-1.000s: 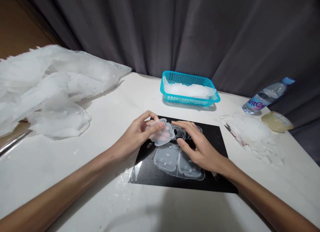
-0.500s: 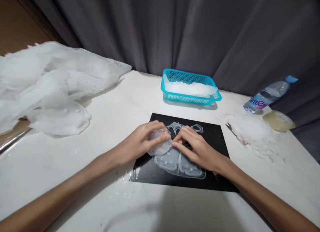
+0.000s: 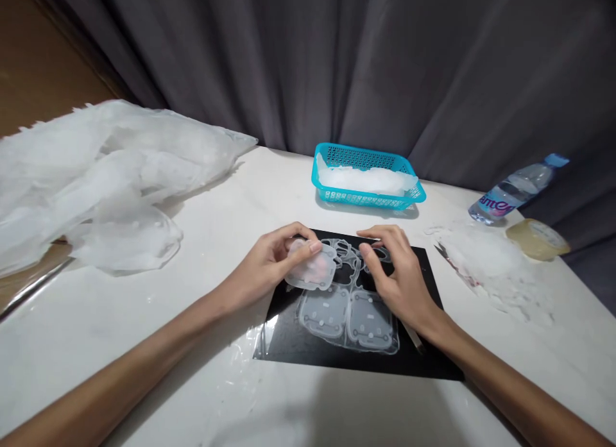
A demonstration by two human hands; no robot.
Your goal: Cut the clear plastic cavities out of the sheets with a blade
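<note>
Head view: blue basket (image 3: 370,199) holds white pieces (image 3: 368,179); left hand (image 3: 269,258) clamped on translucent piece (image 3: 323,278); right hand (image 3: 400,275) apart.

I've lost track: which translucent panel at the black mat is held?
The panel pinched in the left hand; the other two panels lie side by side on the black mat.

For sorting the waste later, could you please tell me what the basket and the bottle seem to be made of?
Basket: probably moulded plastic, satin turquoise, judging by its perforated walls.
Bottle: likely thin, glossy clear plastic, since it is see-through with highlights.
</note>
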